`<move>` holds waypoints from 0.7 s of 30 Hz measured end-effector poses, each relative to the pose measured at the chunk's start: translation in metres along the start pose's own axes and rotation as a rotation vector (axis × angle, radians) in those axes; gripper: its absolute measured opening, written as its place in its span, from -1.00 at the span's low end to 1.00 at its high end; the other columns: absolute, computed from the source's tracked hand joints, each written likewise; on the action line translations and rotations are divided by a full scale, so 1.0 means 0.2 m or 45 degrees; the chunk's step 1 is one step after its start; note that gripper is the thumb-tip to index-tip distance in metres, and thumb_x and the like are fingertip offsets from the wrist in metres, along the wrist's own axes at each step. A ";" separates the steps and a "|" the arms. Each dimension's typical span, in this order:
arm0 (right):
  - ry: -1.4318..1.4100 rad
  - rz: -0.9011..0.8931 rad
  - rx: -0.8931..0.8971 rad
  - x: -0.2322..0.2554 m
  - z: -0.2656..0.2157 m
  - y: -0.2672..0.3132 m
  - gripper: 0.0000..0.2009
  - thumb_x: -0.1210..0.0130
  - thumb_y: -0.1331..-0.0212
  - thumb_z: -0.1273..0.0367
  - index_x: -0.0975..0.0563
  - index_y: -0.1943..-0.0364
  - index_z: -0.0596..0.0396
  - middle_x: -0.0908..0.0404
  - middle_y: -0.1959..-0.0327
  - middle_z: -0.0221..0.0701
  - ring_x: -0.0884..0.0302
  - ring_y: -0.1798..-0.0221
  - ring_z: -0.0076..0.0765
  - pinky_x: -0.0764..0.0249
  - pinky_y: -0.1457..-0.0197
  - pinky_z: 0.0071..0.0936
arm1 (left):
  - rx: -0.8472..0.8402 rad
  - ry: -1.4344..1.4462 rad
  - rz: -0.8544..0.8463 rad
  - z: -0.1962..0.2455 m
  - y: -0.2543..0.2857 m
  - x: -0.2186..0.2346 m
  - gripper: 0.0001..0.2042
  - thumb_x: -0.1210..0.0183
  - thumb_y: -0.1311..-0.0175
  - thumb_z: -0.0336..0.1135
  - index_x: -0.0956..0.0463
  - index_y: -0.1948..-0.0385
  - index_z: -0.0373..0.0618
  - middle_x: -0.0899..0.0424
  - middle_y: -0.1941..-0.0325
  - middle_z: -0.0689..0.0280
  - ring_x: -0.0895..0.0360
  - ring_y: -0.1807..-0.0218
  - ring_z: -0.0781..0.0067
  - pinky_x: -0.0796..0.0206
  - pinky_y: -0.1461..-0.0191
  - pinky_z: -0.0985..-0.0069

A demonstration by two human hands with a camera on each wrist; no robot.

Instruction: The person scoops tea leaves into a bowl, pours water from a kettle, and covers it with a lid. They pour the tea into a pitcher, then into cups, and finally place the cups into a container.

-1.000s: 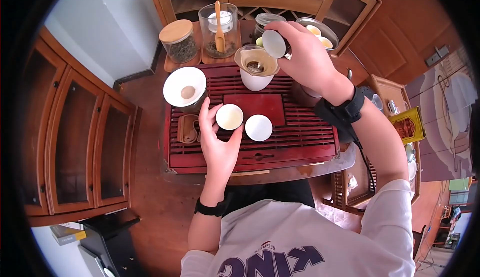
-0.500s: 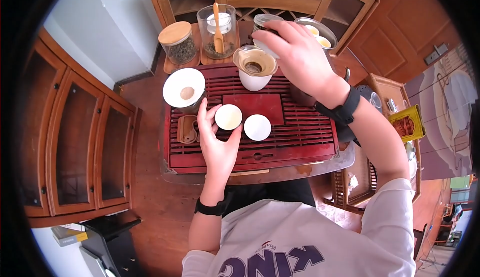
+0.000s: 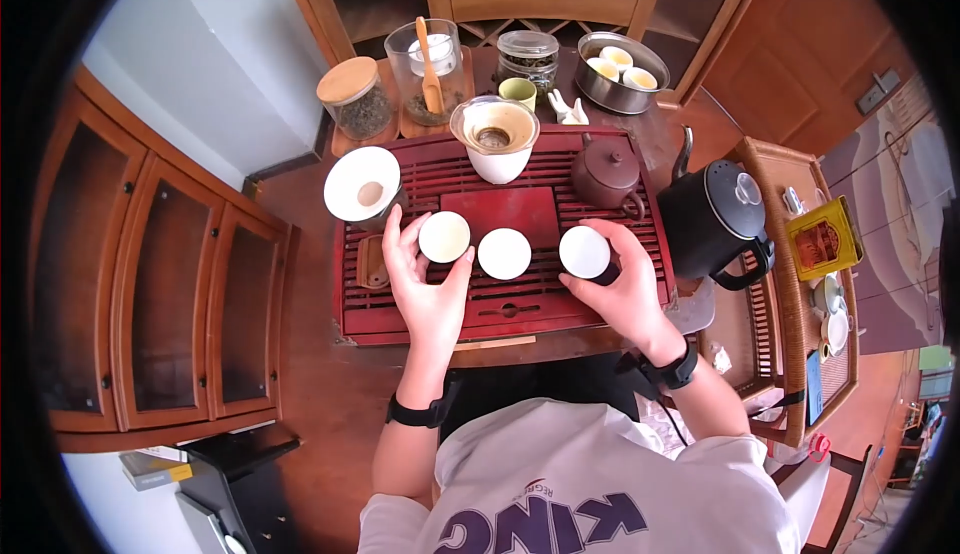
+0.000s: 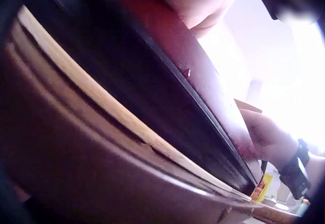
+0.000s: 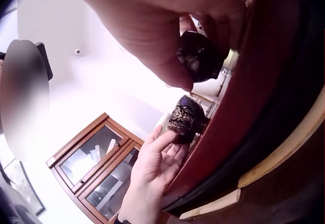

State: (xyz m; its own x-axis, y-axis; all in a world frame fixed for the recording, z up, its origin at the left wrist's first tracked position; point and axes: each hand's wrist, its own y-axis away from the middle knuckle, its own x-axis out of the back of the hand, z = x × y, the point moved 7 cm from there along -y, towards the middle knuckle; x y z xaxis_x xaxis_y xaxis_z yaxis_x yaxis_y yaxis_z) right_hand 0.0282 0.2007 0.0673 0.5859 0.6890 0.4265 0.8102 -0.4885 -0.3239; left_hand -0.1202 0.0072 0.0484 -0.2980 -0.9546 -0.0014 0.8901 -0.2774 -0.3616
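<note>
In the head view, the left hand [image 3: 428, 294] curls its fingers and thumb round a small cup [image 3: 444, 237] with a pale yellowish inside, on the tea tray's left part. The right hand [image 3: 628, 289] grips a white-inside cup [image 3: 584, 253] between thumb and fingers at the tray's right part. Between the hands stands another cup [image 3: 504, 254], touched by neither. From the right wrist, the cup [image 5: 198, 56] in the right hand looks dark outside; a patterned dark cup [image 5: 184, 117] shows by the left hand [image 5: 152, 168]. The left wrist view shows mostly the tray's side [image 4: 152, 82].
Behind the hands stand a white pitcher with strainer [image 3: 497, 162], a brown teapot [image 3: 606, 169] and a wide white bowl [image 3: 350, 182]. A black kettle [image 3: 705, 219] is right of the tray. Glass jars [image 3: 362, 114], a green cup [image 3: 518, 91] and a metal bowl [image 3: 620, 97] line the back.
The right hand has come down from beside the strainer to the tray's right front, bringing its cup along. The left hand keeps its hold on the left cup. The head view has shifted slightly.
</note>
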 end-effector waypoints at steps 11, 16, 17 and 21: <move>0.238 0.128 0.137 -0.04 -0.04 0.05 -0.36 -0.42 0.15 0.42 -0.50 -0.17 0.18 -0.63 0.01 -0.16 -0.56 -0.06 0.01 -0.48 -0.17 -0.17 | 0.030 0.070 -0.251 0.28 -0.10 0.01 -0.08 -0.29 -0.03 -0.78 0.00 -0.47 -0.13 -0.52 -0.20 0.08 -0.53 -0.23 0.27 -0.40 -0.34 0.30; 0.236 0.149 0.123 -0.04 -0.03 0.05 -0.36 -0.42 0.16 0.42 -0.52 -0.16 0.18 -0.63 0.03 -0.17 -0.56 -0.03 -0.02 -0.50 -0.14 -0.19 | -0.037 -0.023 -0.332 0.52 -0.28 -0.06 -0.08 -0.34 -0.02 -0.74 -0.02 -0.47 -0.17 -0.55 -0.15 0.13 -0.57 -0.16 0.35 -0.47 -0.26 0.39; 0.232 0.144 0.119 -0.04 -0.03 0.05 -0.36 -0.42 0.16 0.42 -0.52 -0.16 0.18 -0.63 0.03 -0.17 -0.56 -0.03 -0.02 -0.50 -0.14 -0.19 | -0.083 -0.036 -0.349 0.54 -0.32 -0.09 -0.09 -0.35 -0.02 -0.73 -0.03 -0.47 -0.16 -0.55 -0.15 0.13 -0.58 -0.16 0.35 -0.48 -0.25 0.40; 0.229 0.128 0.117 -0.03 -0.03 0.06 -0.37 -0.41 0.16 0.42 -0.52 -0.15 0.19 -0.63 0.03 -0.17 -0.57 -0.02 -0.02 -0.51 -0.13 -0.19 | -0.094 -0.121 -0.388 0.50 -0.47 -0.18 -0.10 -0.36 -0.03 -0.71 -0.04 -0.46 -0.16 -0.54 -0.16 0.13 -0.57 -0.16 0.36 -0.49 -0.24 0.41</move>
State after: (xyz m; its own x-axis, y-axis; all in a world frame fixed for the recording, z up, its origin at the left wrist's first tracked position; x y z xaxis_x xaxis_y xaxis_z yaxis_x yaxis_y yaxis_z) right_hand 0.0337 0.1875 0.0659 0.6634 0.5291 0.5291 0.7478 -0.4933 -0.4443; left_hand -0.1584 0.0566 0.1756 -0.5100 -0.8358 0.2032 0.7366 -0.5463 -0.3987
